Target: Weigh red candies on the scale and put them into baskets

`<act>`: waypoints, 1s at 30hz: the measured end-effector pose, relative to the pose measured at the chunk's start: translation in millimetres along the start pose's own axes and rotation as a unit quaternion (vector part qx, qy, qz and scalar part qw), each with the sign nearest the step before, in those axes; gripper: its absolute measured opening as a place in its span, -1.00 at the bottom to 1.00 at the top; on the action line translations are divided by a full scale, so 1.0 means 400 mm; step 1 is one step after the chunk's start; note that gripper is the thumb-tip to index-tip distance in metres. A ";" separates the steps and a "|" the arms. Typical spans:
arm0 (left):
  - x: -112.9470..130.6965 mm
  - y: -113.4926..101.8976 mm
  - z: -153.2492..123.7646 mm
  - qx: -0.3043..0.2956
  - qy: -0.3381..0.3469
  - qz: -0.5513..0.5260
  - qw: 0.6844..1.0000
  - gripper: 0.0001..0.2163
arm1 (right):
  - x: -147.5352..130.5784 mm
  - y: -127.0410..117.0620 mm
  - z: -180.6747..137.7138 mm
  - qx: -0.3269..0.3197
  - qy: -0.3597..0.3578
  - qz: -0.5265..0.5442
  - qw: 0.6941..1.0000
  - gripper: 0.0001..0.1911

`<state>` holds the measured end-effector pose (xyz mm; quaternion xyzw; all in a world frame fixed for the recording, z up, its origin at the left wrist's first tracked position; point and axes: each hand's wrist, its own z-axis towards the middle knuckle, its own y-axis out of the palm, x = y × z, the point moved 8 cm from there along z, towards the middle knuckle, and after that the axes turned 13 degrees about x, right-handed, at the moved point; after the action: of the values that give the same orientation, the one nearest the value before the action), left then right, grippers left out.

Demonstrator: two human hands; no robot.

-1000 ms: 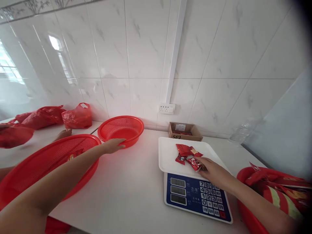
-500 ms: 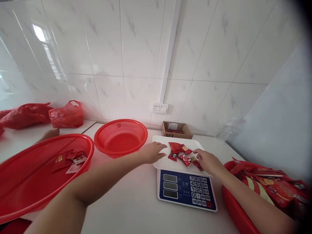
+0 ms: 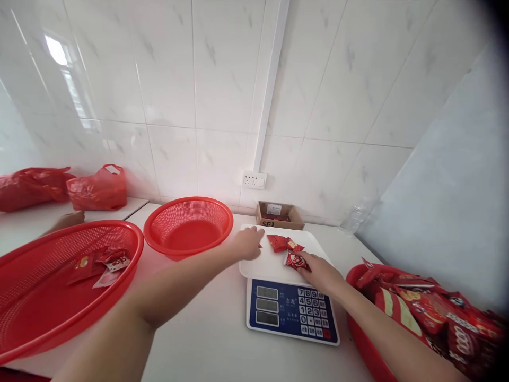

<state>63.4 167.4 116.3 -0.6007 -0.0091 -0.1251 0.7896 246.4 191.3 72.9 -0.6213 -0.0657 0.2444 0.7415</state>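
Red packets lay in tub and basket. Our right hand pinched another; our left hand's grip we couldn't tell.

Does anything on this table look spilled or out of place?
Nothing stands out: I see no spill, and packets are on the tray, in the far-left basket and in the right tub.

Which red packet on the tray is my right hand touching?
The white-lettered packet, closest to the keypad; the other visible packets lie farther back.
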 end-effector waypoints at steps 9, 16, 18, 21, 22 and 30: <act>-0.186 -0.093 -0.022 0.050 -0.057 -0.021 0.997 -0.60 | -0.022 0.000 0.011 0.020 -0.037 0.041 0.998 -0.55; 0.093 -0.004 -0.037 0.025 0.096 -0.281 0.955 -0.39 | -0.110 -0.048 0.041 0.075 -0.022 0.214 0.974 -0.59; 0.114 0.008 -0.026 0.027 0.078 -0.346 0.934 -0.43 | -0.129 -0.047 0.048 0.062 -0.012 0.278 0.959 -0.61; 0.074 0.022 -0.007 0.055 -0.006 -0.431 0.901 -0.52 | -0.128 -0.034 0.059 0.040 0.040 0.384 0.922 -0.60; 0.052 0.026 -0.003 0.068 -0.043 -0.459 0.885 -0.57 | -0.124 -0.031 0.063 0.044 0.067 0.414 0.907 -0.57; -0.012 0.033 -0.018 0.094 -0.189 -0.632 0.746 -0.74 | -0.243 -0.067 0.089 0.168 0.032 0.392 0.904 -0.79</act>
<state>60.6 164.9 100.9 -0.3920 -0.5475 -0.4773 0.5646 155.1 176.9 126.4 -0.4703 0.2488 0.5030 0.6811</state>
